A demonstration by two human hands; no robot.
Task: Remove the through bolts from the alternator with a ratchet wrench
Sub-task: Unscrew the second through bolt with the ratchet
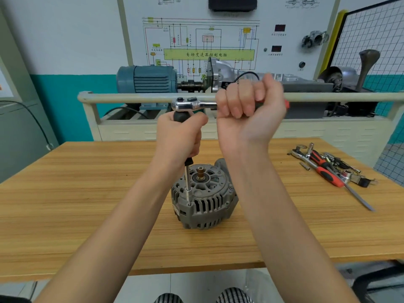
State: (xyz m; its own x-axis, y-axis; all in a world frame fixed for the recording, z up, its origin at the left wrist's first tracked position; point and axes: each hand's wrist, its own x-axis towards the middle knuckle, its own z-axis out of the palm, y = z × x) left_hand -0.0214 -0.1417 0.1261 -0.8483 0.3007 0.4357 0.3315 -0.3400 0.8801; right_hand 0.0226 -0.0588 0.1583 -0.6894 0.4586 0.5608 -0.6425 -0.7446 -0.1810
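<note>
Alternator [203, 200] upright on counter [87, 193] | my left hand [181, 136] grips the driver to keep it plumb on a rim bolt | right hand [247, 106] wraps ratchet [190, 104] handle for leverage

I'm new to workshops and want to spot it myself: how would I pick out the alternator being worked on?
Find the wooden table; near its middle, between the person's forearms, stands the alternator. It is a grey, ribbed metal drum with slotted vents and a brass-coloured shaft on top, and a long driver shaft comes down onto its rim. The loose tools lie apart at the table's right end, slim with red-and-black handles.
</note>
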